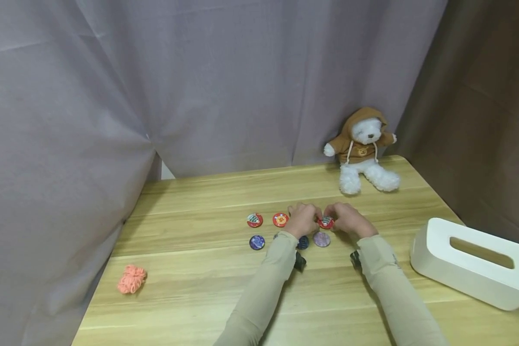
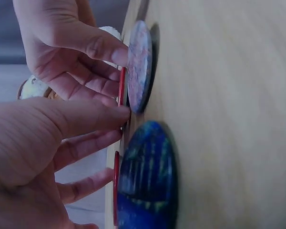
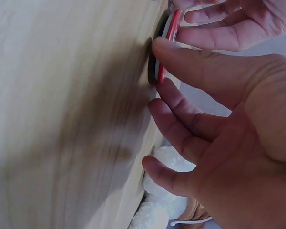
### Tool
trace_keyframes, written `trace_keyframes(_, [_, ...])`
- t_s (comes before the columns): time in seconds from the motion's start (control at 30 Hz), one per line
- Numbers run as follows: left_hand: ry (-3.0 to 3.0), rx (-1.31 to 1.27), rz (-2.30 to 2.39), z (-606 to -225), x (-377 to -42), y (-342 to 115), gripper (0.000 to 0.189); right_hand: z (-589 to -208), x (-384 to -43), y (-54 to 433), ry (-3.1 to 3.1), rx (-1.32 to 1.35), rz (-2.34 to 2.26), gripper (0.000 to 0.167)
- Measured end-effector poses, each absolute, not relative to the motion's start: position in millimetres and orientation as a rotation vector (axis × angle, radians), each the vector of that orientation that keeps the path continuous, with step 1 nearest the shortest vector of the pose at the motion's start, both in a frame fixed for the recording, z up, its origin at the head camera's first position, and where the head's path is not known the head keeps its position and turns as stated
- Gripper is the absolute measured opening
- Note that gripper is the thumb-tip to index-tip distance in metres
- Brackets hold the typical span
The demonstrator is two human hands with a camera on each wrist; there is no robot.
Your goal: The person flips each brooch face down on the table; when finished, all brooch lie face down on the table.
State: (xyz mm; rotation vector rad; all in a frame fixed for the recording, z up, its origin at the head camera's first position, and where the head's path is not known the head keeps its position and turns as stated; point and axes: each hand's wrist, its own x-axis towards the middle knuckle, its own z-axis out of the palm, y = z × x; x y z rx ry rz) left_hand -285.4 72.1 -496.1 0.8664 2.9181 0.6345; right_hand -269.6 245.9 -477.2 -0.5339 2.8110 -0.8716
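Red badge [image 1: 327, 223] edgewise, wrist views only

The tabletop [image 1: 190, 298] showed smooth wood grain with a faint sheen. The round badges [image 2: 148, 176] had slick, glossy faces. At four o'clock in the head view, the box [image 1: 441, 254] looked like smooth, matt plastic; at eight, the yarn [image 1: 131, 278] was fuzzy and ropy. Just before three, the bear [image 1: 350, 179] paired shaggy plush with a matt cloth hoodie [image 1: 350, 144]. The sleeves [image 1: 259, 293] were matt cloth.
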Motion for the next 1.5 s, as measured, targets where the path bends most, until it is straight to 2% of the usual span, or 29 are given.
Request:
trace_keyframes(0.23, [2.936, 0.900, 0.573, -491, -289, 73, 0.023, -474, -273, 247, 2.807, -0.512, -0.830, 0.035])
trace_keyframes(0.6, [2.934, 0.878, 0.606, -483, -291, 68, 0.013, -467, -275, 255, 2.736, -0.533, -0.891, 0.014])
trace_keyframes(1.0, [2.944, 0.932, 0.680, -484, -285, 66, 0.008, -470, -271, 260, 2.851, -0.661, -0.893, 0.014])
trace_keyframes(1.5, [2.968, 0.902, 0.733, -481, -291, 63, 0.007, -471, -272, 260, 2.863, -0.652, -0.949, 0.010])
